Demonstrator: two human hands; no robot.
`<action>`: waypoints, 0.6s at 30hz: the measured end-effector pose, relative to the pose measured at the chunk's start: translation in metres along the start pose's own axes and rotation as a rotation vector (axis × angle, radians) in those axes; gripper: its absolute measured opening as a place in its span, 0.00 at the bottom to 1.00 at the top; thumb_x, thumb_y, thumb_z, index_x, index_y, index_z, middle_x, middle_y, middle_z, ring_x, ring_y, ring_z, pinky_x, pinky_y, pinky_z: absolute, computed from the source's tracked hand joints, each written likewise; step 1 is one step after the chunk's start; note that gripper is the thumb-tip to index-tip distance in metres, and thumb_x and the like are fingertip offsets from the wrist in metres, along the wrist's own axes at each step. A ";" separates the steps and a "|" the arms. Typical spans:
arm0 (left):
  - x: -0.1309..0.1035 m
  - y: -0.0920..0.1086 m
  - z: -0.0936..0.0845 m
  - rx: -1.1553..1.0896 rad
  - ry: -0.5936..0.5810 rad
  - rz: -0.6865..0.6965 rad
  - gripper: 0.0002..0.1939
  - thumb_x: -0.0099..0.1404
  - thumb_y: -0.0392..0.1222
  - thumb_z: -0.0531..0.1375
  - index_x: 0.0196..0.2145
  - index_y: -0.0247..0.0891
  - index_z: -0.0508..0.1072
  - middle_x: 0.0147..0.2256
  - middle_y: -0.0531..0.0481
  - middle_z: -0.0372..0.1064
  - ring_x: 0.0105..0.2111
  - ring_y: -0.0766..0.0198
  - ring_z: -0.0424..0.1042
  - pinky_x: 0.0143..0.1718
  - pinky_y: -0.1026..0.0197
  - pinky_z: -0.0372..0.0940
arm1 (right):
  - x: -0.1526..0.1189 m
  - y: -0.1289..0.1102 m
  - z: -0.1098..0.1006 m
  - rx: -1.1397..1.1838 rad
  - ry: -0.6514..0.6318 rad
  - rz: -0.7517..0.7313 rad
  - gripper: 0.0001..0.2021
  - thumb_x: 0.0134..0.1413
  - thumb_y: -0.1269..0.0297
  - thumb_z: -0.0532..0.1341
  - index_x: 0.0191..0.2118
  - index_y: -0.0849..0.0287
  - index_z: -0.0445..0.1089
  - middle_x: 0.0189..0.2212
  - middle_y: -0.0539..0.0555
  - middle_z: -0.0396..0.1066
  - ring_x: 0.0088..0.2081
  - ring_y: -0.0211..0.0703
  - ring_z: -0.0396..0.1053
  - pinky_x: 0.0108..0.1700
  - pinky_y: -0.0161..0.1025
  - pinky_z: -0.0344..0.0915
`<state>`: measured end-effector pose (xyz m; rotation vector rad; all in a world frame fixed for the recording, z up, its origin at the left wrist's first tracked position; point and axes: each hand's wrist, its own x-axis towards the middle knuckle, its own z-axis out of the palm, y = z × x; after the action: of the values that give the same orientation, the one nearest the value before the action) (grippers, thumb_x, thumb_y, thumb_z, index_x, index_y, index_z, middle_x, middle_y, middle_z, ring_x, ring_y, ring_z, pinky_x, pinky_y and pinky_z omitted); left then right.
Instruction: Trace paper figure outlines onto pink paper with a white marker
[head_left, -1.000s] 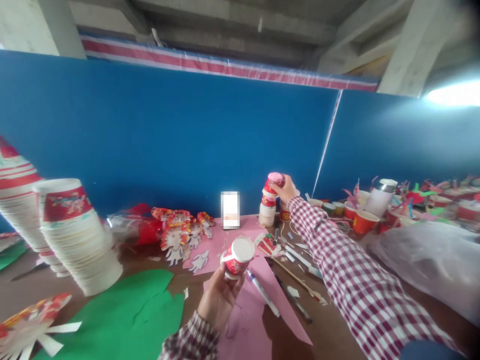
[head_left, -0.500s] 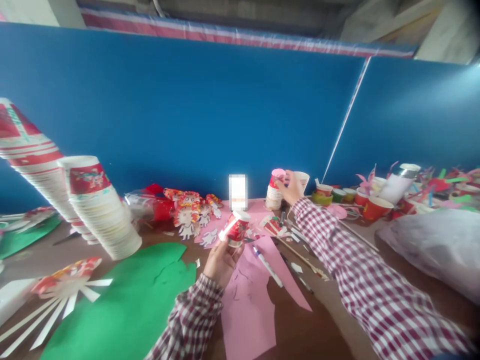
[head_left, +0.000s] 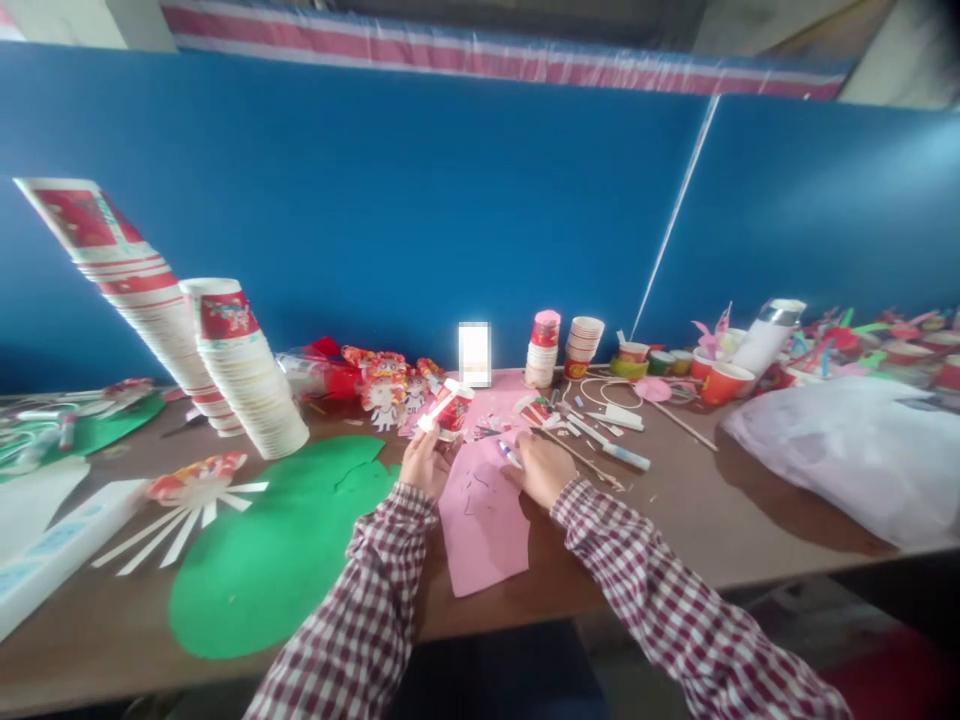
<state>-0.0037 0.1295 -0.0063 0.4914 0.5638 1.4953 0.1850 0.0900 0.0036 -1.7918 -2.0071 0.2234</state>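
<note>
My left hand [head_left: 424, 464] holds a red and white paper cup [head_left: 452, 408], tilted with its rim to the left. My right hand [head_left: 545, 468] is closed over a white and purple marker [head_left: 511, 455] near the top of the pink paper. On that pink paper [head_left: 491, 545], in front of both hands, are thin drawn lines. Behind the right hand stands a short cup stack [head_left: 542, 350] with a pink top, beside another stack of white cups [head_left: 584, 345].
Two tall leaning cup stacks [head_left: 251, 400] rise at the left, near a green sheet [head_left: 255, 580] and a cut cup [head_left: 196, 482] with splayed strips. Paper figures [head_left: 385, 392] stand at the back. A plastic bag [head_left: 840, 460] lies at the right.
My right hand has come from the pink-topped stack down to the marker on the pink paper. My left hand still holds the cup, now turned more sideways. The view has shifted.
</note>
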 end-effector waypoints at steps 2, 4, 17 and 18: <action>-0.005 0.000 0.000 -0.004 0.001 0.006 0.09 0.54 0.36 0.64 0.34 0.35 0.71 0.30 0.50 0.74 0.29 0.67 0.73 0.36 0.62 0.70 | -0.006 -0.001 0.002 -0.023 -0.032 0.027 0.14 0.46 0.55 0.64 0.36 0.58 0.68 0.34 0.62 0.72 0.38 0.57 0.70 0.38 0.46 0.62; -0.007 0.001 -0.001 -0.008 -0.001 0.009 0.09 0.54 0.36 0.64 0.34 0.35 0.71 0.30 0.50 0.74 0.28 0.67 0.73 0.36 0.62 0.70 | -0.009 -0.002 0.002 -0.036 -0.047 0.046 0.10 0.48 0.56 0.63 0.32 0.57 0.69 0.32 0.61 0.73 0.36 0.57 0.70 0.37 0.45 0.62; -0.002 0.023 -0.006 -0.144 -0.031 0.045 0.03 0.60 0.35 0.60 0.34 0.35 0.71 0.30 0.51 0.73 0.30 0.69 0.73 0.37 0.63 0.70 | 0.017 0.037 -0.012 -0.070 -0.047 0.208 0.16 0.54 0.54 0.56 0.39 0.63 0.68 0.37 0.63 0.72 0.41 0.53 0.70 0.40 0.41 0.60; -0.002 0.023 -0.006 -0.147 -0.039 0.043 0.03 0.60 0.36 0.60 0.34 0.35 0.71 0.31 0.51 0.74 0.30 0.68 0.73 0.37 0.63 0.70 | 0.017 0.038 -0.010 -0.069 -0.062 0.204 0.15 0.53 0.54 0.57 0.36 0.63 0.69 0.36 0.63 0.73 0.40 0.53 0.70 0.40 0.41 0.60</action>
<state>-0.0257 0.1278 0.0032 0.4200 0.4114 1.5524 0.2227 0.1105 0.0013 -2.0580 -1.8939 0.2788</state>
